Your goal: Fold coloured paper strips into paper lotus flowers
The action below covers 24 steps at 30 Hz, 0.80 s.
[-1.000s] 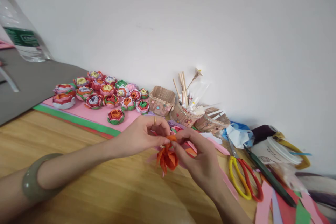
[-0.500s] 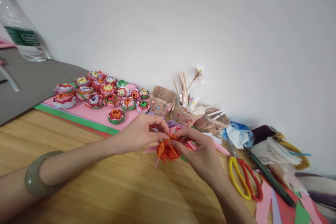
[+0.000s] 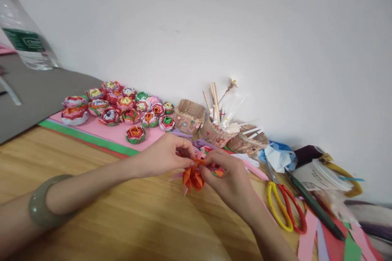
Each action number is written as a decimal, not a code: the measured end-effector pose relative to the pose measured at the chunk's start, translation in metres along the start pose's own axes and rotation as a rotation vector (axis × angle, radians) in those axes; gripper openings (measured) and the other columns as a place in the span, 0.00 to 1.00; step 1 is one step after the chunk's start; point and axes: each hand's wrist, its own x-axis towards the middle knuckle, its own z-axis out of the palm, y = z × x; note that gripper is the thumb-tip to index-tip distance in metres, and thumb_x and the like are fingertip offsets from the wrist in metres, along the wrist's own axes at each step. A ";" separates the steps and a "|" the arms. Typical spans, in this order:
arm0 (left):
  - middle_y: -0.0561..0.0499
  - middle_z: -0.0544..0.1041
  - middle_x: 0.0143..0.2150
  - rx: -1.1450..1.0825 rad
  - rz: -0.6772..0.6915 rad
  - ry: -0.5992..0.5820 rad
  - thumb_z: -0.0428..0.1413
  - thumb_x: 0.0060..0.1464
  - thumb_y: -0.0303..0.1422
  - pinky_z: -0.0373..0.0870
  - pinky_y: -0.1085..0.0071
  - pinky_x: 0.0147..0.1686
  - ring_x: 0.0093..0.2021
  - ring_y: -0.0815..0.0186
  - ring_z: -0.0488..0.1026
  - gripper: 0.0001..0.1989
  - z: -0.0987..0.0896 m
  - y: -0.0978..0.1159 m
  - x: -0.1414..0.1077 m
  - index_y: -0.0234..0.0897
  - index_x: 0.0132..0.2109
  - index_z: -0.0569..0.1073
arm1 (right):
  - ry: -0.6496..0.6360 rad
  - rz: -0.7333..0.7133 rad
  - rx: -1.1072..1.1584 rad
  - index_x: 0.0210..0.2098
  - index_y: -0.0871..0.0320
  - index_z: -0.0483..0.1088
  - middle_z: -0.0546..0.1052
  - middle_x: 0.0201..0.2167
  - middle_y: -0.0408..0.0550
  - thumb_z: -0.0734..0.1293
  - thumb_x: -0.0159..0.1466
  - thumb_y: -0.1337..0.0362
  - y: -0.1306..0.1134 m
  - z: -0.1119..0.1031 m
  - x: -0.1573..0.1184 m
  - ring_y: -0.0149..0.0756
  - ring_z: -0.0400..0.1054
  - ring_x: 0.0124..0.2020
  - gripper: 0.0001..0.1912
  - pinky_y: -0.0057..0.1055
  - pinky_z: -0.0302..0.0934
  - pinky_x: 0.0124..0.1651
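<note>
Several pointed orange folds fan from the paper flower (image 3: 193, 178), pinched in both hands' grip (image 3: 196, 163).

Head camera, facing forward and down at hands (image 3: 231, 179).

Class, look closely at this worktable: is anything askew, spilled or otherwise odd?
Only the right side looks untidy: crumpled white paper sits beside the scissors, a lidded white tub seems tilted, and loose paper strips overlap untidily. At left, one paper flower sits apart from the cluster. No spill shows.
</note>
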 end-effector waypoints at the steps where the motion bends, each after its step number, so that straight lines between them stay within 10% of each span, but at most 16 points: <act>1: 0.54 0.76 0.25 0.007 0.007 0.010 0.56 0.44 0.25 0.68 0.76 0.28 0.27 0.71 0.72 0.01 0.001 0.001 -0.001 0.33 0.26 0.71 | 0.009 -0.024 -0.051 0.20 0.59 0.67 0.70 0.21 0.42 0.62 0.54 0.75 0.000 0.001 -0.001 0.29 0.62 0.23 0.09 0.25 0.55 0.27; 9: 0.54 0.70 0.26 0.217 0.307 0.050 0.51 0.42 0.19 0.64 0.79 0.24 0.26 0.73 0.67 0.07 0.001 0.000 -0.005 0.34 0.25 0.69 | 0.031 -0.238 -0.303 0.28 0.57 0.71 0.74 0.26 0.46 0.60 0.59 0.72 0.001 -0.003 -0.005 0.29 0.67 0.24 0.09 0.23 0.58 0.25; 17: 0.51 0.75 0.29 -0.138 0.094 -0.060 0.55 0.49 0.29 0.70 0.75 0.29 0.29 0.70 0.72 0.04 -0.005 0.000 0.003 0.33 0.33 0.73 | 0.144 -0.327 -0.300 0.33 0.57 0.71 0.76 0.30 0.47 0.62 0.59 0.72 0.003 -0.004 -0.006 0.33 0.70 0.30 0.07 0.28 0.63 0.32; 20: 0.52 0.74 0.28 -0.129 0.153 0.078 0.58 0.48 0.30 0.69 0.75 0.29 0.28 0.70 0.71 0.04 -0.003 -0.002 0.003 0.33 0.30 0.72 | 0.251 -0.246 -0.235 0.37 0.57 0.71 0.74 0.37 0.51 0.63 0.59 0.70 0.002 -0.005 -0.005 0.38 0.68 0.40 0.08 0.33 0.63 0.41; 24: 0.53 0.72 0.29 -0.044 0.289 0.210 0.56 0.51 0.31 0.67 0.75 0.28 0.29 0.70 0.70 0.04 -0.002 -0.003 0.002 0.34 0.31 0.71 | 0.292 0.069 -0.001 0.33 0.57 0.71 0.72 0.26 0.44 0.61 0.61 0.66 -0.004 -0.004 -0.004 0.31 0.65 0.25 0.07 0.27 0.59 0.26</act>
